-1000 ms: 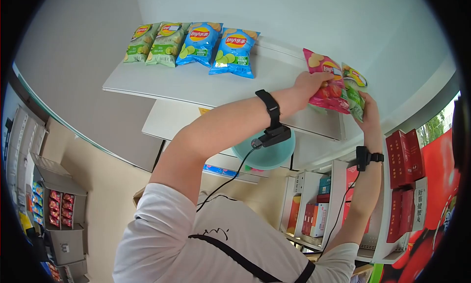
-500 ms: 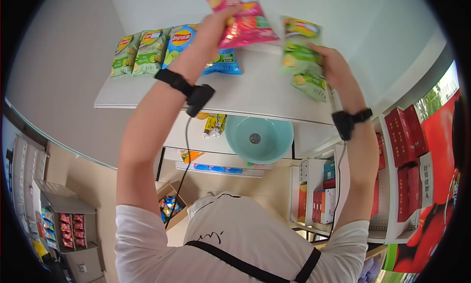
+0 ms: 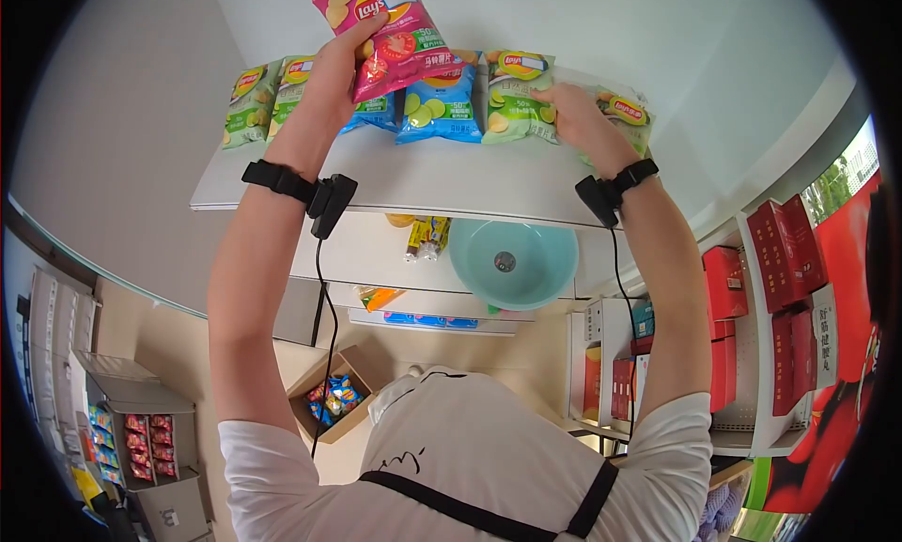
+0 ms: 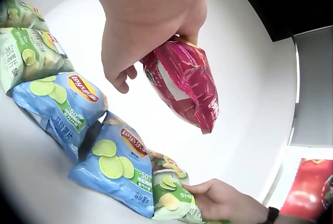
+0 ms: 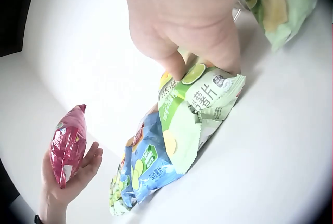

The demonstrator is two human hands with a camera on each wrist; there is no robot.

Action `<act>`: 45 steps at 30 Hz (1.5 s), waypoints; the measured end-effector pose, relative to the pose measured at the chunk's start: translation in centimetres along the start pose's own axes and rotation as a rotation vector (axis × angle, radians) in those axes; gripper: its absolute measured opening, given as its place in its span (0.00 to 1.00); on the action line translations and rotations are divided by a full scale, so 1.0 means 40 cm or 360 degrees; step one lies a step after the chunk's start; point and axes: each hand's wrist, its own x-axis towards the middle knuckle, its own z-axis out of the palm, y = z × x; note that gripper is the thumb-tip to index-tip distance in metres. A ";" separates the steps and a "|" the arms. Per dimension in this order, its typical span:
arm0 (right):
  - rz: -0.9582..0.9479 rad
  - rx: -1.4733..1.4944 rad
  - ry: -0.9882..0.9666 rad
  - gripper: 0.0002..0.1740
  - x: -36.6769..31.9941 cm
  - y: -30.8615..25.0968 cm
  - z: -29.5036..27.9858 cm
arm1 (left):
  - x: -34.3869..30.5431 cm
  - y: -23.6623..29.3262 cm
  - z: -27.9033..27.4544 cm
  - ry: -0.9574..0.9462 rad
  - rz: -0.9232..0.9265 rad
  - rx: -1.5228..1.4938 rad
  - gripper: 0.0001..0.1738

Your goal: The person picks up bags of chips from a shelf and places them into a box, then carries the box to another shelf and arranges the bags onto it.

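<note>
The left hand (image 3: 340, 61) grips a pink chip bag (image 3: 395, 44) above the row of bags, thumb on its front. On the white shelf (image 3: 395, 176), the right hand (image 3: 583, 119) pinches a green bag (image 3: 519, 100) by its right side; it stands beside a blue bag (image 3: 440, 110). Another green bag (image 3: 628, 119) leans at the right, partly behind the right hand. In the right wrist view, the right hand's fingers (image 5: 174, 65) press on the green bag (image 5: 179, 135). More blue and green bags stand to the left, partly hidden by the left arm.
Below the shelf, a teal basin (image 3: 515, 260) stands on a lower shelf beside small yellow packets (image 3: 427, 237). An open carton (image 3: 352, 415) of snack bags is on the floor. Red boxes (image 3: 785, 260) line shelving at the right.
The left hand has carried the pink bag from the right side to above the blue bags. The right hand has moved left with a green bag, now standing beside the blue one.
</note>
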 end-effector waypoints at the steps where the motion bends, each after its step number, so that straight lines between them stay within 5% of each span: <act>1: -0.0002 0.0000 0.0002 0.22 0.002 -0.001 -0.002 | 0.001 0.000 -0.002 -0.0003 0.0001 -0.0001 0.31; 5: -0.0022 0.0060 -0.0064 0.22 0.031 0.016 -0.047 | 0.001 -0.003 -0.005 -0.0003 -0.0029 0.0015 0.31; 8: -0.0921 -0.1153 -0.0635 0.22 0.109 0.063 -0.133 | 0.008 -0.006 -0.013 -0.0048 -0.0062 -0.0012 0.31; 9: -0.0915 -0.1152 -0.0629 0.22 0.098 0.062 -0.120 | 0.010 -0.009 -0.016 -0.0050 -0.0070 -0.0014 0.31; 12: -0.0078 -0.0071 -0.0186 0.22 0.013 0.026 -0.022 | 0.018 -0.015 -0.015 -0.0061 -0.0087 -0.0027 0.31; 45: -0.0264 -0.0324 0.0096 0.26 -0.053 0.048 0.002 | -0.004 -0.071 0.014 -0.0269 -0.0226 -0.0093 0.29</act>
